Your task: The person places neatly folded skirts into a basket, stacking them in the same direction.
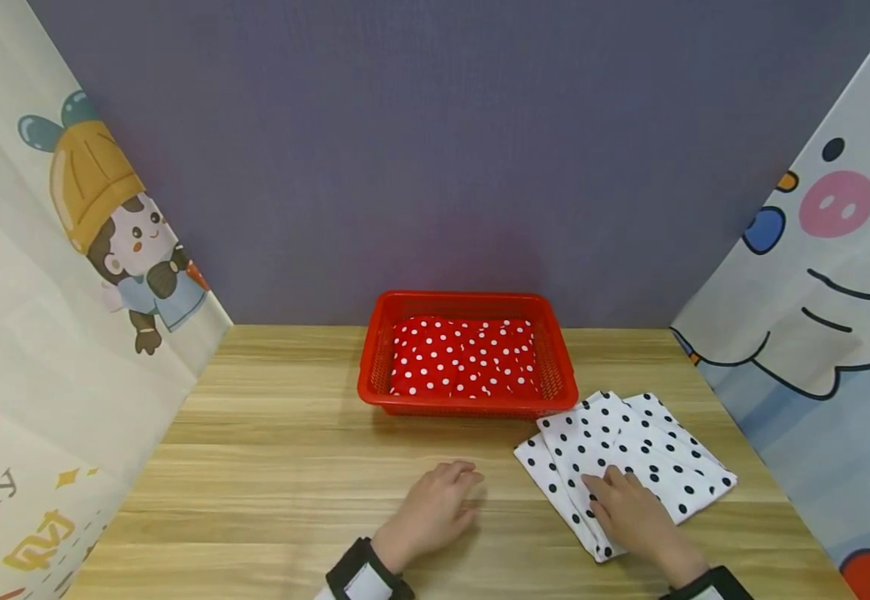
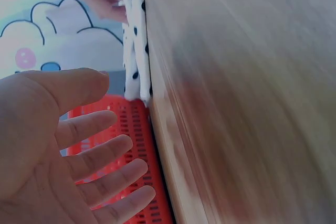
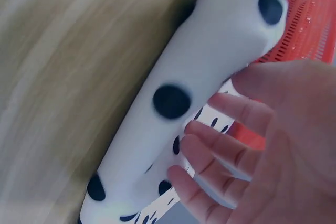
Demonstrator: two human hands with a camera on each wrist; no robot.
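Observation:
A folded white cloth with black dots lies on the right side of the table, its layers fanned a little apart. My right hand is over its near part, and in the right wrist view the fingers are loosely bent beside the cloth's folded edge, gripping nothing. To the left of the cloth, my left hand hovers near the table with nothing in it; its fingers are spread and relaxed in the left wrist view.
Against the back wall stands a red plastic basket holding a folded red cloth with white dots. The white cloth's far corner meets the basket's front right corner. Printed curtains flank the wooden table on both sides.

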